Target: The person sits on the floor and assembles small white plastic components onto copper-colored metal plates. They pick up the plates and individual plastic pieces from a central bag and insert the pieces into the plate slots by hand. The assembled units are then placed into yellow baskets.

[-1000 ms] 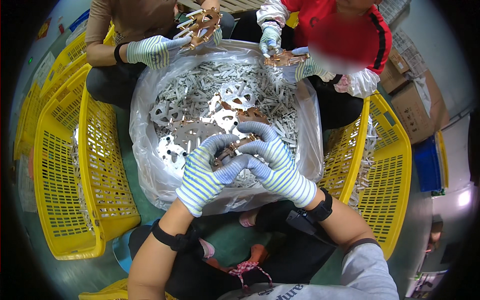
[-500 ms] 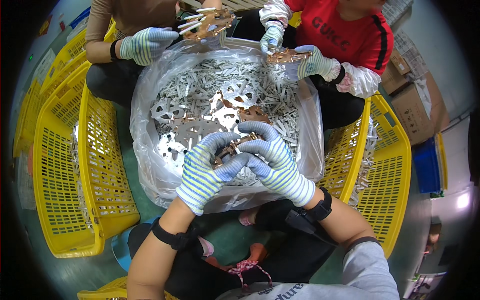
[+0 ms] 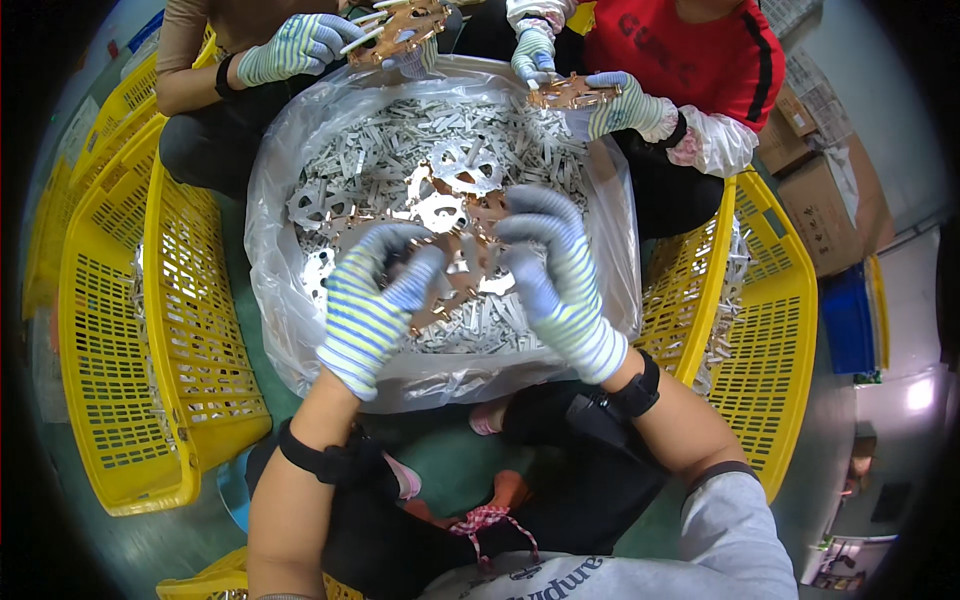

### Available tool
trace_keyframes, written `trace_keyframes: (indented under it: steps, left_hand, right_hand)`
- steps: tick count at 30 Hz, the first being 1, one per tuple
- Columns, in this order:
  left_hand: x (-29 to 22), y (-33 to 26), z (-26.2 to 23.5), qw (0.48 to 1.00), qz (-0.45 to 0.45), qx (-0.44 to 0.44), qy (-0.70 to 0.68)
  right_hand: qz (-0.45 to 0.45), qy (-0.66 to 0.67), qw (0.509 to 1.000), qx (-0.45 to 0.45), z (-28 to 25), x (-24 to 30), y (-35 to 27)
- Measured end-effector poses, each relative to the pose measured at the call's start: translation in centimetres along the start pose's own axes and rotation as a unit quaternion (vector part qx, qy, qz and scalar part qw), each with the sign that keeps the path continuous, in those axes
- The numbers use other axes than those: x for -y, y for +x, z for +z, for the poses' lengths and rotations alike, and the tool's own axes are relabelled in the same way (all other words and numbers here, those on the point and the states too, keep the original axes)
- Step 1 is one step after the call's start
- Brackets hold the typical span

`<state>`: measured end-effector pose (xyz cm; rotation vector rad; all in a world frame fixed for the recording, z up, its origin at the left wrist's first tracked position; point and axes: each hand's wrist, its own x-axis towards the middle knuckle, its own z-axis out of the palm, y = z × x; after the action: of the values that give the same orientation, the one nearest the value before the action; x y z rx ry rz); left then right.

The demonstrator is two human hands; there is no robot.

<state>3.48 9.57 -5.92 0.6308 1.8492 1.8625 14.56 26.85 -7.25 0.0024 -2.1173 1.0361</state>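
Note:
My left hand (image 3: 362, 300), in a striped knit glove, is closed on the edge of a copper-coloured metal plate with cut-outs (image 3: 458, 268), blurred by motion and tilted above the bin. To the right of the plate my right hand (image 3: 560, 285), gloved alike, has its fingers spread and seems to hold nothing. Beneath both hands a heap of small pale grey strips (image 3: 490, 330) fills a bin lined with clear plastic (image 3: 280, 335). Silver toothed discs with cut-outs (image 3: 466, 166) lie on the heap beyond my hands, with more copper-coloured plates partly hidden among them.
Across the bin, a person at left holds a copper-coloured plate with white strips (image 3: 408, 28); another person in red holds a similar plate (image 3: 572, 93). Yellow perforated baskets (image 3: 215, 330) flank the bin on the left and right (image 3: 765, 365). Cardboard boxes (image 3: 825, 205) stand far right.
My right hand has come off the copper-coloured plate and opened out to the right. My left hand has moved left and tilted the plate. The whole view has shifted slightly.

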Motion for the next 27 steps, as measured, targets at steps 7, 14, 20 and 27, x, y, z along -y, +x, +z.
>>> trace_keyframes:
  steps: [7,14,20,27]
  left_hand:
    - [0.8,0.4,-1.5,0.999,-0.016,-0.026,0.041]
    - [1.5,0.9,-2.9,0.997,-0.055,0.044,-0.032]
    - [2.4,1.0,-3.7,0.99,-0.091,0.101,-0.022]
    - [4.6,1.0,-3.0,0.996,-0.033,0.067,0.049]
  right_hand:
    - [0.261,-0.202,0.791,0.515,-1.1,-7.7,-3.6]
    - [0.208,-0.289,0.695,0.624,0.3,-8.2,-5.6]
    - [0.196,-0.242,0.829,0.464,-0.2,-6.4,-2.0]
    - [0.333,-0.05,0.913,0.229,-2.8,-3.8,0.4]
